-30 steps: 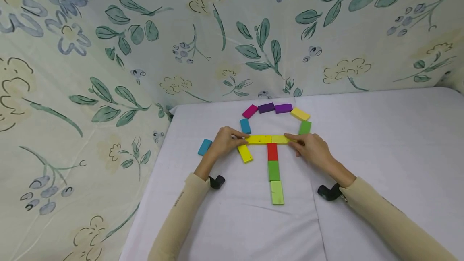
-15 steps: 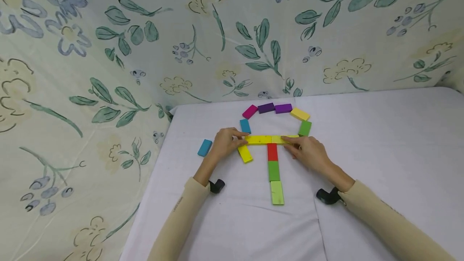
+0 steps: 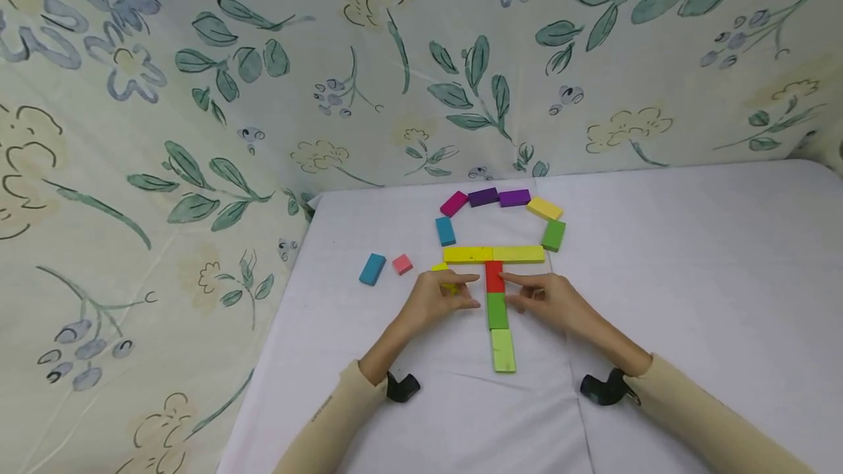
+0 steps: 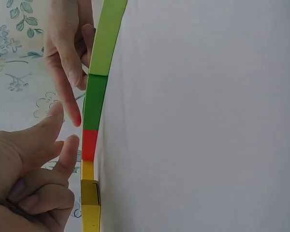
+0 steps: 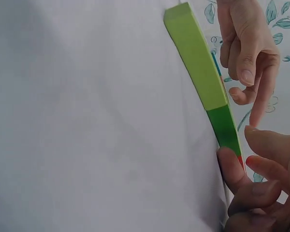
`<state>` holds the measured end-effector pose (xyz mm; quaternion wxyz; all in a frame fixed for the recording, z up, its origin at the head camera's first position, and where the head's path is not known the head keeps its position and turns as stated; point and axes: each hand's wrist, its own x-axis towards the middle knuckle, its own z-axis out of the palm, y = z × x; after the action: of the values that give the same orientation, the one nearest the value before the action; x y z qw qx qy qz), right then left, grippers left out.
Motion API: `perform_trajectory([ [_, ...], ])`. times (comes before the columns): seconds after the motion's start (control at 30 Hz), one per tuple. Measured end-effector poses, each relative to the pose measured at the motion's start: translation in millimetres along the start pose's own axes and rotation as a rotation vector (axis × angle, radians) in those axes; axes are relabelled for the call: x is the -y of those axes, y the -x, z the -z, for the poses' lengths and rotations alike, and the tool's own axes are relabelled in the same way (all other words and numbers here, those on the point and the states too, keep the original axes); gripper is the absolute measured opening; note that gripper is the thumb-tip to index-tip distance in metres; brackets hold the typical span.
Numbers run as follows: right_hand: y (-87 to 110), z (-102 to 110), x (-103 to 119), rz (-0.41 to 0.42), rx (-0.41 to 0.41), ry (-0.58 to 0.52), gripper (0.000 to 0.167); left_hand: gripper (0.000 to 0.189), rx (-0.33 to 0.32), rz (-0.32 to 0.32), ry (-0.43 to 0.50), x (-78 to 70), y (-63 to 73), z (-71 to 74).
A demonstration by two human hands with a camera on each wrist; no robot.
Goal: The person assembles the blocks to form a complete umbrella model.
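A column of blocks runs toward the person: a red block [image 3: 495, 277], a green block [image 3: 497, 311] and a light green block [image 3: 503, 350]. Across its far end lie two yellow blocks [image 3: 493, 254] end to end. My left hand [image 3: 437, 301] is on the column's left, thumb and index finger spread with nothing between them, partly covering another yellow block [image 3: 439, 267]. From the right, my right hand [image 3: 549, 300] has its index fingertip at the red block's edge and its thumb by the green block [image 5: 224, 129]. The right hand holds nothing.
Beyond the yellow row, an arc of blocks includes a blue block [image 3: 445, 231], purple blocks [image 3: 514, 198] and a green block [image 3: 554, 235]. Another blue block [image 3: 372, 269] and a small pink block [image 3: 402, 264] lie to the left. White cloth [image 3: 691, 276] covers the table; floral fabric [image 3: 421, 79] hangs behind.
Both hands have left the yellow row and come nearer the person, beside the red and green blocks. The small pink block, hidden before, now shows. The yellow row looks unmoved.
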<state>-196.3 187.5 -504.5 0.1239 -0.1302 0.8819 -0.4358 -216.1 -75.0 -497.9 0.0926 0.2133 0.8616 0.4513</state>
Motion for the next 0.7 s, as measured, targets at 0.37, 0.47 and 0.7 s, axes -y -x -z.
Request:
perform_trajectory([
  [0.37,16.7,-13,3,0.037,0.082,-0.059,0.058,0.057,0.187,0.059,0.027,-4.2,16.5,-12.5],
  [0.47,18.6,-15,4,0.036,0.111,-0.079,0.062,0.057,0.199,0.082,0.058,-4.2,16.5,-14.4],
  [0.7,22.0,-16,6,0.045,0.147,-0.130,0.068,0.056,0.219,0.107,0.053,-5.2,16.4,-16.9],
])
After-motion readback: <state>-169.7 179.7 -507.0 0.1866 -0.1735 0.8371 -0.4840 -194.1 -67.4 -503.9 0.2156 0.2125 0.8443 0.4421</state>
